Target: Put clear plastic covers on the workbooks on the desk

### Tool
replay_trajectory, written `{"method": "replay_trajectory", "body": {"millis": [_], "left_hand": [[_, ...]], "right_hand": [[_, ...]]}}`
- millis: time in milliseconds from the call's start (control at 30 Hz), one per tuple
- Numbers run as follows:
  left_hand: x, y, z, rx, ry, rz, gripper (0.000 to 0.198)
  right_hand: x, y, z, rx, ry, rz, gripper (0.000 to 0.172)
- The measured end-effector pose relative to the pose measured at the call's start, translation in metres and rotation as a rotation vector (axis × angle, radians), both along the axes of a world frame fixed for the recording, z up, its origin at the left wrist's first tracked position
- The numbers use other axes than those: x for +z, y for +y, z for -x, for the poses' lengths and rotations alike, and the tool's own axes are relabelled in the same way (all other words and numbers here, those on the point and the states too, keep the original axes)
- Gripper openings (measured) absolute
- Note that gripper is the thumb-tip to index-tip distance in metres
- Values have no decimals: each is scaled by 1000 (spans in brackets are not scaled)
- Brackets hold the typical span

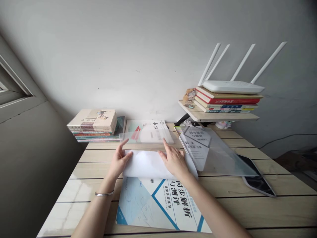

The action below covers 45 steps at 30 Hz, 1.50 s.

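Observation:
A workbook with a blue and white cover lies in front of me. Along its far side a plain white flap curls up over the cover. Beyond the flap stands the edge of a clear plastic book cover. My left hand is at the flap's left end, thumb on the white surface and index finger stretched to the plastic, the two apart. My right hand rests across the flap's right part with fingers spread, its index fingertip at the plastic. The other left fingers are partly hidden.
A stack of books stands at the back left, beside a flat book by the wall. Right of me a plastic-covered workbook overlaps a phone. A router sits on books on a raised shelf.

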State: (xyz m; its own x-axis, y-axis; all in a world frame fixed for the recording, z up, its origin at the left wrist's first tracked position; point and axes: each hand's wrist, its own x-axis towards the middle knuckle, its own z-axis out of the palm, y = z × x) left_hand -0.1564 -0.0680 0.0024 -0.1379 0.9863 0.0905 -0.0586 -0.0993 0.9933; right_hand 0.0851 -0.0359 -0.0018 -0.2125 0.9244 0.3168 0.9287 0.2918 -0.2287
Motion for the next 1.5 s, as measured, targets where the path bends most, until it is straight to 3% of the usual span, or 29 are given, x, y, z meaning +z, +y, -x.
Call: {"method": "replay_trajectory", "body": {"millis": [133,233,333,467,533,767,900,1067,1200,1300,1400,1500], "left_hand": [[-2,1,2,7,18,-11,76],[-1,1,2,17,21,-11,75],[1,0,1,36,43,-12,71],[0,1,1,61,81,-17,66],[-3,2,2,70,82,-19,65],[-3,3,6,57,87,-31,59],[6,2,7,-12,55,-37,75],[6,3,7,42,88,5,71],[2,4,7,26,81,26,67],[0,5,6,13,59,25,64],[1,5,4,36,39,27,63],[2,5,2,108,28,0,60]], "right_hand": [[-3,3,-24,-185,-8,-131,56],[-7,4,-47,-239,83,-187,51],[-11,7,-68,-171,330,-129,53],[-15,14,-85,57,776,145,59],[-17,17,-88,82,964,223,56],[-27,27,-82,47,1356,178,44],[-24,28,-80,48,1441,200,51],[-19,25,-80,21,1478,311,62],[-22,23,-81,-21,1498,483,51],[-25,22,-83,-37,1472,479,43],[-22,18,-88,42,1440,469,45],[-13,14,-94,153,1398,537,61]]}}
